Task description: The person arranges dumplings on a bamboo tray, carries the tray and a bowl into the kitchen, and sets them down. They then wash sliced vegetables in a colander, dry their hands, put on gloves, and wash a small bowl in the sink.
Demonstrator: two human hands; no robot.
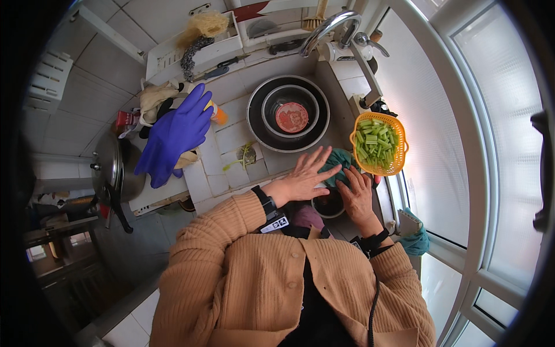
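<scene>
My left hand [302,178] is spread flat, palm down, its fingertips at the left edge of a crumpled green cloth [339,161]. My right hand [359,197] lies with its fingers apart on the lower right part of the same cloth. Whether the right fingers pinch the fabric is hidden. Below the cloth, a dark round container [328,204] shows between my wrists. Cut green celery stalks [376,142] fill a yellow plastic basket [402,160] just beyond my right hand. In the tiled sink, a small metal bowl [269,110] sits inside a larger metal basin [256,130], with a red patterned disc in the middle.
A chrome faucet [331,26] arches over the sink's back right corner. Celery scraps [247,157] lie by the drain. Purple rubber gloves [175,134] and an orange-capped bottle [220,116] are at left, near a pressure cooker [117,169]. Knives [216,72] rest on the back ledge.
</scene>
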